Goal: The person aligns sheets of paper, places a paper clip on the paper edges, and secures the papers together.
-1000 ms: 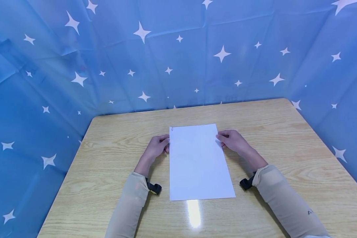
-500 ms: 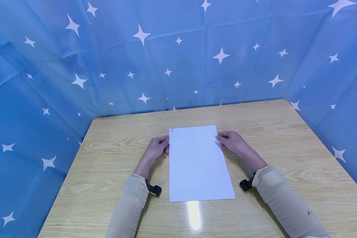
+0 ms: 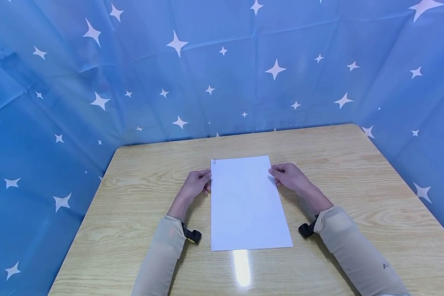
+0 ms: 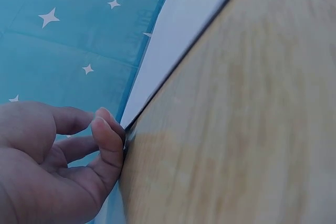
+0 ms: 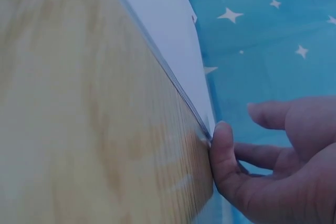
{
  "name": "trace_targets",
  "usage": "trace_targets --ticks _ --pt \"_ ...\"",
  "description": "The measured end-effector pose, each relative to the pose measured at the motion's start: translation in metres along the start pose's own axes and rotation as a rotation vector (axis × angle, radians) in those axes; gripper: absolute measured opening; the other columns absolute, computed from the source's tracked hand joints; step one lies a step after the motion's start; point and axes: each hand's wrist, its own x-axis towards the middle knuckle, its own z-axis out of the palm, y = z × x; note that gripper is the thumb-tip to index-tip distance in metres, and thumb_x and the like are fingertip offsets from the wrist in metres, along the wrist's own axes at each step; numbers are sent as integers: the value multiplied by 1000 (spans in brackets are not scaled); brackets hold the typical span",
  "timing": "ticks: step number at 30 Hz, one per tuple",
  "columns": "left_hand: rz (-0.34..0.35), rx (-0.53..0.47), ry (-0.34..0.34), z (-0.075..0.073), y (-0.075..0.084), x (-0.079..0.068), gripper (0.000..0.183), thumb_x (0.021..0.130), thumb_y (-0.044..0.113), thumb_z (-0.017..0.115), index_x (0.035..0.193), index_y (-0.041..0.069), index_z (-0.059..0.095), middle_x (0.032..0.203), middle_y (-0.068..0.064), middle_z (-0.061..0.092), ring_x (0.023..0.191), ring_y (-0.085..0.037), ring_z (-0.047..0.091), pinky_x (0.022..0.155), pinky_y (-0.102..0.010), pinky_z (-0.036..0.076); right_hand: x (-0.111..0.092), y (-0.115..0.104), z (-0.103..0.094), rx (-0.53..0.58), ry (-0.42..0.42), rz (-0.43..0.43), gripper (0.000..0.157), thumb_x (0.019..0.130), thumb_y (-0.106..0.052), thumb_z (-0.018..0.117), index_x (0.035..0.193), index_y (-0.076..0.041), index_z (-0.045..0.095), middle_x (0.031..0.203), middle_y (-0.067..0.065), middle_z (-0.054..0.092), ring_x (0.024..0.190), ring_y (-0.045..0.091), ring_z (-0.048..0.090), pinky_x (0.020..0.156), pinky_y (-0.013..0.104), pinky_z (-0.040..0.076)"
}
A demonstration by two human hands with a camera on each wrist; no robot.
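A thin stack of white paper (image 3: 248,205) lies on the table in front of me, long sides pointing away. A small paper clip (image 3: 214,162) sits at its far left corner. At the left edge, near the far end, my left hand (image 3: 196,183) touches the stack with its fingertips; in the left wrist view a bent finger (image 4: 107,140) meets that edge. Opposite it, my right hand (image 3: 291,176) touches the right edge. There a fingertip (image 5: 223,135) is against the layered edge, while the thumb (image 5: 269,115) stands apart above it.
The wooden table (image 3: 148,181) spreads round the paper on all sides. A blue curtain (image 3: 222,74) with white stars hangs behind it and along the sides. Each wrist wears a black strap camera (image 3: 193,235). A light reflection shines on the near tabletop.
The view tilts very slightly with the head. Both hands and the paper keep their places.
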Motion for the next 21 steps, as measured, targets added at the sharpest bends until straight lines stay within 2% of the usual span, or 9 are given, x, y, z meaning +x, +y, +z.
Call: trace_targets --ticks 7,12,15,18,21 --pt "20 60 -29 0 5 -3 44 103 19 51 142 0 45 85 -15 59 67 -20 58 63 -29 53 -1 0 -1 7 1 10 50 104 -26 47 141 7 42 101 19 60 91 25 58 81 35 53" --pt "69 170 -30 -3 9 -10 43 103 20 50 142 1 46 99 -15 61 74 -24 60 70 -34 54 -5 1 -5 -19 -18 -16 52 104 -29 47 143 5 40 110 20 59 96 27 61 82 37 54" --pt "104 248 -1 -8 9 -13 41 103 20 49 141 3 49 107 -11 60 79 -26 60 68 -35 54 -9 -1 -8 -114 -14 -83 51 103 -29 49 142 5 43 117 21 59 100 30 61 77 37 54" --pt "135 320 -4 -14 11 -16 40 104 21 47 141 4 48 110 -11 58 78 -27 60 63 -34 51 -11 -4 -13 -229 6 -139 49 103 -29 49 140 4 46 121 22 58 105 34 60 72 37 53" --pt "193 437 -21 -21 13 -17 41 104 20 46 141 1 48 111 -12 58 79 -24 59 63 -32 49 -14 -4 -18 -301 27 -186 48 103 -28 49 139 3 46 126 23 57 110 37 58 78 42 53"
